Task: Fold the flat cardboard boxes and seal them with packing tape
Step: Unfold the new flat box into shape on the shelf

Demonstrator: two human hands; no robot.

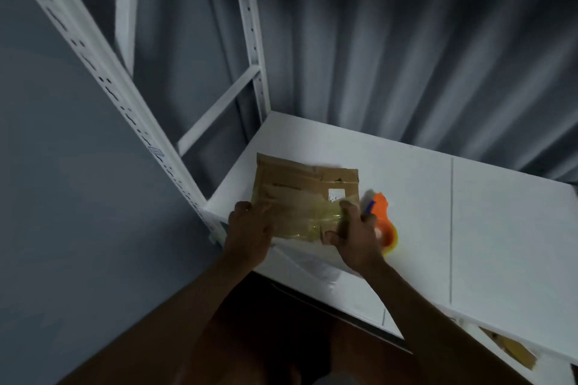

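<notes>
A brown cardboard box (305,200) is lying on the white table (469,212) at the centre of the frame, with a yellowish strip of packing tape (316,222) running across its near part. The left hand (248,236) is gripping the box's left edge. The right hand (355,237) is pressing on the tape, fingers curled at the box's right edge. An orange tape dispenser (383,222) is sitting just right of that hand.

Both hands on box (300,197) — taped.
</notes>
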